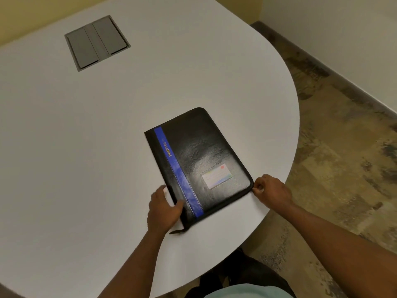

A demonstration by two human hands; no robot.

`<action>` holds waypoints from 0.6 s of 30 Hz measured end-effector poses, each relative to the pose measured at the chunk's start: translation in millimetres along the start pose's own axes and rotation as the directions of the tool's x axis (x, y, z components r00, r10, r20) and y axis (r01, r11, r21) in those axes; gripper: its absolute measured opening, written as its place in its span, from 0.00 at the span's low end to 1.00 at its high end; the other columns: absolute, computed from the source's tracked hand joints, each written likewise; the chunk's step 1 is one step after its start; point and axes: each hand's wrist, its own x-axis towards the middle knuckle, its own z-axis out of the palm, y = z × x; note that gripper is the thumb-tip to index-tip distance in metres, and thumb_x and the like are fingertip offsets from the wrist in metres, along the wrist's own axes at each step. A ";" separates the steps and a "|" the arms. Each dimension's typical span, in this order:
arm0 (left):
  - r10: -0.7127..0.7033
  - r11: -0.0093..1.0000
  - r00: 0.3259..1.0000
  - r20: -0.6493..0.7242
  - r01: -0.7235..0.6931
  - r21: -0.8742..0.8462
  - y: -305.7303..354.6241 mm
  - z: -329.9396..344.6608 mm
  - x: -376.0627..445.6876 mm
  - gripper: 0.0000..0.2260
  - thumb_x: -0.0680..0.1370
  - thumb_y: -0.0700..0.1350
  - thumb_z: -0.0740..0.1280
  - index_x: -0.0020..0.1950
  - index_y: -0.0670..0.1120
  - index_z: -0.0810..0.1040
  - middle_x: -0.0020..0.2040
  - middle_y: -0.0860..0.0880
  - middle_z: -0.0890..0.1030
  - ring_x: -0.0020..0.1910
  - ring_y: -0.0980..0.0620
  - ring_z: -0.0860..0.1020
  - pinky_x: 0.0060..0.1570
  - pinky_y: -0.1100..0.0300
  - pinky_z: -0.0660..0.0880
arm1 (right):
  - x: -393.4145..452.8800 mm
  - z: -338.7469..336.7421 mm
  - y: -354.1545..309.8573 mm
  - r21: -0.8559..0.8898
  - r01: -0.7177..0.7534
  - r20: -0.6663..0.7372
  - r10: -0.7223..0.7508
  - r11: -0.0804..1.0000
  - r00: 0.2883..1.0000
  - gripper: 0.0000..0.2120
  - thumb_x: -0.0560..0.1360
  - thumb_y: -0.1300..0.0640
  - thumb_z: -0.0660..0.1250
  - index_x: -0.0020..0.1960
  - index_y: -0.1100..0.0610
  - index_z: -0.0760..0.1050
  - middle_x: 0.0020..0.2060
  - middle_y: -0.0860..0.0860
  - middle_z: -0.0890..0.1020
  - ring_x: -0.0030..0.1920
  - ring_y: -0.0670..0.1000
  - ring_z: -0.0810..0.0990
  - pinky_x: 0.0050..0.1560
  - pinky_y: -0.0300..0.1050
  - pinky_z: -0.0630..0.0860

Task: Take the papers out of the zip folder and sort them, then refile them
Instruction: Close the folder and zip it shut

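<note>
- The zip folder (198, 166) lies flat and closed on the table (96, 130), near the rounded edge closest to you, turned at a slant.
- No papers show anywhere, so by the look of it you're at the very start: unzipping, taking out, sorting and refiling are all left to do.
- Your right hand (271, 191) sits at the folder's near right corner, fingers curled in a pinch right at the zip edge; the puller itself is too small to make out.
- Your left hand (164, 208) grips the spine side, thumb over the cover.
- The blue stripe (178, 171) reads "PORTFOLIO"; the card window (217, 175) is too blurred to read.
- Farther off, a grey hatch (97, 42) is set into the table.
</note>
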 end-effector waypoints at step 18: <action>-0.049 0.932 0.997 0.064 0.022 0.363 49.2 21.1 75.0 0.57 0.60 0.75 0.69 0.78 0.57 0.40 0.77 0.41 0.39 0.76 0.38 0.53 0.72 0.44 0.60 | 60.1 -30.4 13.4 -0.135 0.199 0.011 -0.199 0.971 0.980 0.11 0.75 0.43 0.68 0.42 0.50 0.78 0.38 0.42 0.74 0.36 0.45 0.73 0.37 0.41 0.65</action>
